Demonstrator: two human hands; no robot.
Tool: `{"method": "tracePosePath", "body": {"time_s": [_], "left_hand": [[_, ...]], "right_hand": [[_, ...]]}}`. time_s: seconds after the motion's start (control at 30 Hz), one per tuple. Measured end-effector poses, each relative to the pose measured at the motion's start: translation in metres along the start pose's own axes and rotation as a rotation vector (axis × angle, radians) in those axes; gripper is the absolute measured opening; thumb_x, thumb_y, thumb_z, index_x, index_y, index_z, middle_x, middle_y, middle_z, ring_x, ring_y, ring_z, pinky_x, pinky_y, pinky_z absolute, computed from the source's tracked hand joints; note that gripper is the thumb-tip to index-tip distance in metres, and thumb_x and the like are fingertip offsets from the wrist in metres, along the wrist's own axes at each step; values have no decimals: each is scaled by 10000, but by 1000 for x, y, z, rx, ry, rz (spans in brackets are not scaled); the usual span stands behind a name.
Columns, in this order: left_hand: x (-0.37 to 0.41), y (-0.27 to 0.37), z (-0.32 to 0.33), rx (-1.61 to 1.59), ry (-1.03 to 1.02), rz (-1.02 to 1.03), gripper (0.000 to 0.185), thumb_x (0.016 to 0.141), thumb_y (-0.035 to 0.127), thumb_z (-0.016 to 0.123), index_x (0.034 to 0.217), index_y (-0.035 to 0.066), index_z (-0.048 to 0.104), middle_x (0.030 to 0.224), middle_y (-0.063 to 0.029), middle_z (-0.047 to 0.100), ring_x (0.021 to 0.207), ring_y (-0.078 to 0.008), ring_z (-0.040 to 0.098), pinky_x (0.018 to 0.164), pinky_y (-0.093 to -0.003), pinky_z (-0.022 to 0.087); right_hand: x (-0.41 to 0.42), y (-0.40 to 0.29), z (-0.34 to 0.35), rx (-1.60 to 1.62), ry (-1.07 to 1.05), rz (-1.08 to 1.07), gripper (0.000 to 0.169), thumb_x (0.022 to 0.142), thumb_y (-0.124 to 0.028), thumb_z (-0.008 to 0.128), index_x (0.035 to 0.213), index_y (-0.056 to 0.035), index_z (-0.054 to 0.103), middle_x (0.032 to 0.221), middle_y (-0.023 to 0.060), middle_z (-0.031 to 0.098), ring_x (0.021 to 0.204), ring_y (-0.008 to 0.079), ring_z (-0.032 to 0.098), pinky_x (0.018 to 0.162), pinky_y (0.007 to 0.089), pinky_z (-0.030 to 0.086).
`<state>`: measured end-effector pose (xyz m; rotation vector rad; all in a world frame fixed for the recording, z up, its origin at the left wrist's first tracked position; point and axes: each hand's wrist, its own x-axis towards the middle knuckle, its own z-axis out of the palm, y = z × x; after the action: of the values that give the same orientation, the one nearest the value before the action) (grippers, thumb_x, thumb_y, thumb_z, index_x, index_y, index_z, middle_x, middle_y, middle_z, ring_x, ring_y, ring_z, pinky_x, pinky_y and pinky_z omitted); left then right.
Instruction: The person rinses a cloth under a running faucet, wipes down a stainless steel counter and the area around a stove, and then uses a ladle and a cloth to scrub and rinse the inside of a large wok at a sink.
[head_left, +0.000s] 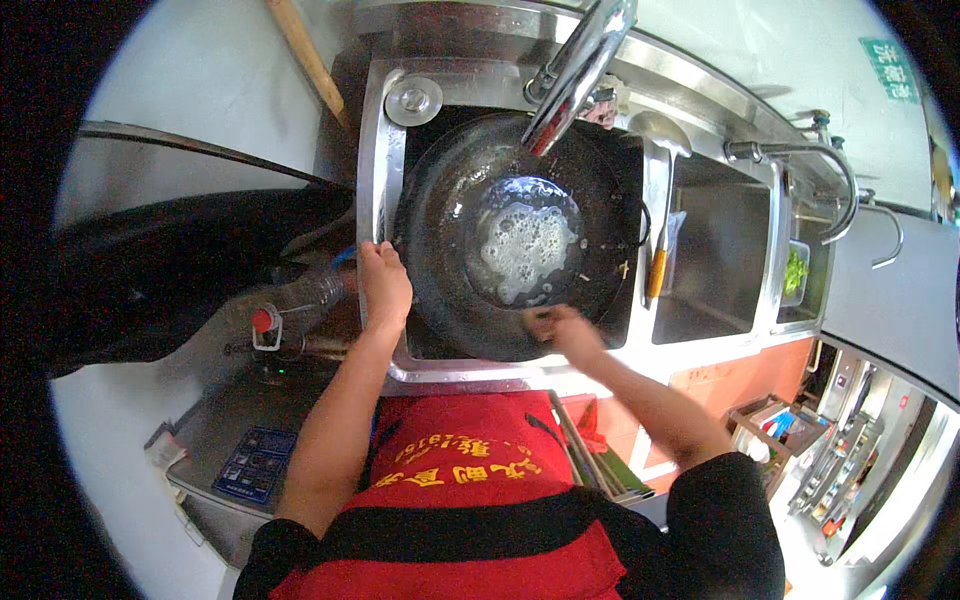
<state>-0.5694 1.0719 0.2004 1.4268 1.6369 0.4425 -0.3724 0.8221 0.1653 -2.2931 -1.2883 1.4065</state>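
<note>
A large dark wok (442, 300) sits in a stainless-steel sink basin. White foam (529, 247) floats on water in its bottom. My left hand (386, 281) is closed at the wok's left rim, by the sink's edge; its fingers hide what it grips there. Over the near side of the wok is my right hand (574, 337), blurred. It pinches a small brownish thing (538, 321), too blurred to name. Small food scraps (624, 270) cling to the wok's right wall. A chrome faucet (574, 82) hangs over the far rim.
Right of the wok, a ladle (658, 274) with a wooden handle lies on the divider. Beyond it is a second basin (712, 262) with a curved faucet (840, 172). Green leaves (795, 270) sit in a plastic container. A metal lid (414, 101) rests at the far left corner; a red-capped bottle (264, 321) stands left.
</note>
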Motion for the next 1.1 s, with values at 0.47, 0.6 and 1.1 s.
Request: {"method": "tracePosePath", "body": {"time_s": [0.47,0.6,1.1], "left_hand": [[-7,12,-8,83,-28,19,222,949,198,397,964,-21,430,833,-230,558,791,-393,556,703,-452,414],[-5,18,-4,121,-30,24,223,947,195,399,957,-26,430,838,-231,561,794,-390,558,709,-446,419],[-1,3,-3,197,38,84,242,942,213,412,908,-23,454,831,-216,544,781,-374,541,719,-444,405]], "right_hand": [[220,-47,-202,-1046,528,-1153,330,661,-135,553,980,-88,624,1083,65,543,1123,238,470,937,303,421],[205,-6,-171,-906,361,-664,405,747,-96,517,1151,-63,510,1056,134,541,981,279,551,806,370,492],[86,-83,53,99,213,-515,364,918,-188,377,1267,-103,433,1079,253,572,846,403,603,721,473,490]]}}
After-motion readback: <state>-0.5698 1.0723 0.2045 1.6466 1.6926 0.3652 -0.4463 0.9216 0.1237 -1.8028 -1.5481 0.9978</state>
